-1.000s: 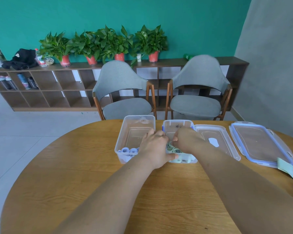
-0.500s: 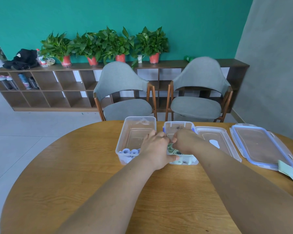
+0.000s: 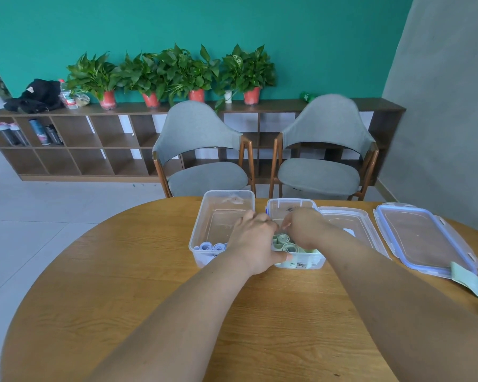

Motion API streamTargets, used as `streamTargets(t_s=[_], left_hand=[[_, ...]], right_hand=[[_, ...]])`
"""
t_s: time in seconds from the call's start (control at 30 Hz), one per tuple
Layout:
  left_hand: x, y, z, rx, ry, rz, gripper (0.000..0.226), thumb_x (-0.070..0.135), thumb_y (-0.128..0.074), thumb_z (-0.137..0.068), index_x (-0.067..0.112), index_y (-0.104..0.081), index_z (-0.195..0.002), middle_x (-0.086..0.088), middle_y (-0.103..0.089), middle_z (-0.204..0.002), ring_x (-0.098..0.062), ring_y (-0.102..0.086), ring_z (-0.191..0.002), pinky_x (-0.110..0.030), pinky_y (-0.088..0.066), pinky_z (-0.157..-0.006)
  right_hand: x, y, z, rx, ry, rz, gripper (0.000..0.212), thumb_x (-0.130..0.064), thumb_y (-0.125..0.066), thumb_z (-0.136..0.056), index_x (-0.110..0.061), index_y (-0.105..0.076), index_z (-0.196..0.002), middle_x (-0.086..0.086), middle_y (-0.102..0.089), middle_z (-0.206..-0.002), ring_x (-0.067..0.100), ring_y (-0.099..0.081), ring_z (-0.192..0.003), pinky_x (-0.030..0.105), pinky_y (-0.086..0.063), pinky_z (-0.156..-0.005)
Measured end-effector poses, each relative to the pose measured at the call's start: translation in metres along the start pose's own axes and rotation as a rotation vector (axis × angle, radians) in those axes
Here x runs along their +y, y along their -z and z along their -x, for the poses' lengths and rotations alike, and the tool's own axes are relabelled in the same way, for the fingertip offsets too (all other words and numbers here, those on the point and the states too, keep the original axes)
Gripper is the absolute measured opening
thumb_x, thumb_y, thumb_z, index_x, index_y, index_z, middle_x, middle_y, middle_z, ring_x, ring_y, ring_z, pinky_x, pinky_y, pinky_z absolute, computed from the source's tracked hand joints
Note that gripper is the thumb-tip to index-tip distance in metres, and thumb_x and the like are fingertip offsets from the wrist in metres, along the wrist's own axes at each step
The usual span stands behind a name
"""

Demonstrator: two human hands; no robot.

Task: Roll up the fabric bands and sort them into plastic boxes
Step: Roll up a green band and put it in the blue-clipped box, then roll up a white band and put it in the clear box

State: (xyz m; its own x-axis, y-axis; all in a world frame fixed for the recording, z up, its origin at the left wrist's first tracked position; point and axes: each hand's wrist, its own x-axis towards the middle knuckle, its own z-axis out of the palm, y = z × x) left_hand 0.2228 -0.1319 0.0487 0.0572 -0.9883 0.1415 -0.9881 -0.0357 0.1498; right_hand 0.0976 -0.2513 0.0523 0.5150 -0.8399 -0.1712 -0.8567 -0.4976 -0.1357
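Snugly coiled green bands (image 3: pixel 283 240) sit inside a clear rectangular plastic box (image 3: pixel 301 264).

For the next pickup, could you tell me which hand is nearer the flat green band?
Right: the right hand sits left of the flat green band, over the box; the left hand lies farther left.

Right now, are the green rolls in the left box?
No, the green rolls lie in the right box, while the left box holds pale blue rolls.

Left hand (image 3: pixel 253 241) and right hand (image 3: pixel 305 230) bare, forearms bare too
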Motion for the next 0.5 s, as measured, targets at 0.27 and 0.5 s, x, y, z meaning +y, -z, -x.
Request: streamTargets(t_s=[0.27,0.5], left_hand=[[0.014,0.028,0.013,-0.001,-0.02,-0.028,0.073,0.07,-0.068,-0.085,0.025,-0.058,-0.142,0.005,-0.053,-0.138,-0.022,-0.037,-0.13,-0.039,-0.037,-0.112],[0.06,0.056,0.04,0.015,-0.098,-0.002,0.075,0.061,-0.072,-0.088,0.026,-0.05,-0.15,0.004,-0.049,-0.151,-0.025,-0.033,-0.14,-0.041,-0.036,-0.115]], right_hand=[[0.01,0.042,0.049,0.135,0.003,-0.129,0.035,-0.014,-0.051,-0.101,-0.032,-0.076,-0.117,-0.003,-0.072,-0.121,0.021,-0.069,-0.096,0.032,-0.061,-0.08],[0.027,0.072,0.124,0.191,-0.048,-0.076,0.034,-0.021,-0.049,-0.103,-0.036,-0.076,-0.116,-0.003,-0.074,-0.117,0.022,-0.068,-0.103,0.036,-0.059,-0.089]])
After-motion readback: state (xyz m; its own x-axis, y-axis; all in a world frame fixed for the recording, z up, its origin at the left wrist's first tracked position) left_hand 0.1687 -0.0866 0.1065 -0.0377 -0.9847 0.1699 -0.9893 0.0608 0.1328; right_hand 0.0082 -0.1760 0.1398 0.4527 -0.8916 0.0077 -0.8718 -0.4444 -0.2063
